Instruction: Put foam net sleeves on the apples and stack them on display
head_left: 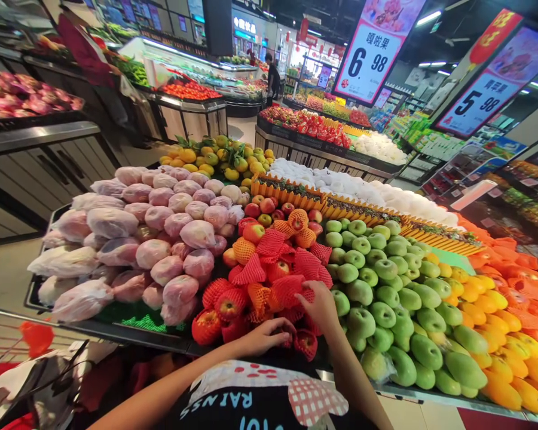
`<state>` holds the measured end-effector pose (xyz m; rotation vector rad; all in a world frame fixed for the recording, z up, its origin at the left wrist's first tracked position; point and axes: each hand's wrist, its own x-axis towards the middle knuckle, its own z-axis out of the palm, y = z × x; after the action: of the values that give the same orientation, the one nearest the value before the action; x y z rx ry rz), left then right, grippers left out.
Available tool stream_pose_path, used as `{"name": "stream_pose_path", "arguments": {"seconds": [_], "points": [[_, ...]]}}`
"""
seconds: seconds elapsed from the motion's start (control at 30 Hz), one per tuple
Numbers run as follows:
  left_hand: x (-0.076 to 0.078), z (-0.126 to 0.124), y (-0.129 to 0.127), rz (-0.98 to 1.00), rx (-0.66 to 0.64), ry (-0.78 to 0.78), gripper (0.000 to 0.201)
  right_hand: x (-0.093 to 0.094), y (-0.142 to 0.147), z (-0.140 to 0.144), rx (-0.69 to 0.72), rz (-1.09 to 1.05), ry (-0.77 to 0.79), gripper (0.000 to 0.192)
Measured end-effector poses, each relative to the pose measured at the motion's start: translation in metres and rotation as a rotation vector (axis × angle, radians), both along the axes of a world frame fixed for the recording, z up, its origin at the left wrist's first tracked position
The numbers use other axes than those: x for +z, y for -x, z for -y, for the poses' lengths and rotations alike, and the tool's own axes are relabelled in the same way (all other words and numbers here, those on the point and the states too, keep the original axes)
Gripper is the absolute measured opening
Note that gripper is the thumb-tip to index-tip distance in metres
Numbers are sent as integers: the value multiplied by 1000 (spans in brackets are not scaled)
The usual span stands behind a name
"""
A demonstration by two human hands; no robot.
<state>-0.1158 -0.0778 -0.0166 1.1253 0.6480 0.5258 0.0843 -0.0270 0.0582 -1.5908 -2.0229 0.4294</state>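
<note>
Red apples [230, 304], many in red or orange foam nets, are heaped in the middle of the fruit stand. On the right side of this heap, my right hand [319, 304] has its fingers closed on a red foam net [287, 290]; whether an apple is inside it I cannot tell. My left hand [269, 335] is lower, over the front edge of the heap, fingers loosely bent and apart with nothing seen in them. Just right of its fingertips lies a netted apple [305, 343]. Loose apples [268, 205] show at the back of the heap.
Wrapped pinkish fruit [165, 270] is piled on the left, green apples [361, 290] and green mangoes [425, 351] on the right, orange fruit [500, 325] beyond. Price signs [367, 51] hang overhead. A shopping cart [9, 346] stands front left. A person [87, 54] is at the back left.
</note>
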Motion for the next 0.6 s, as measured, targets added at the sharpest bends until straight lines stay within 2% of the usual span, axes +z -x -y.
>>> {"name": "stream_pose_path", "arguments": {"seconds": [0.07, 0.23, 0.3, 0.47, 0.53, 0.6], "points": [[-3, 2, 0, 19, 91, 18, 50, -3, 0, 15, 3, -21, -33, 9], [-10, 5, -2, 124, 347, 58, 67, 6, 1, 60, -27, -122, -299, 12], [-8, 4, -2, 120, 394, 71, 68, 6, 4, 77, 17, -166, -253, 13], [3, 4, -2, 83, 356, 28, 59, -2, 1, 97, 213, -451, 57, 16], [4, 4, -1, 77, 360, 25, 60, -4, -3, 95, 143, -649, 118, 26], [6, 5, -1, 99, 345, -7, 59, -6, -7, 90, -51, -864, 146, 40]]}}
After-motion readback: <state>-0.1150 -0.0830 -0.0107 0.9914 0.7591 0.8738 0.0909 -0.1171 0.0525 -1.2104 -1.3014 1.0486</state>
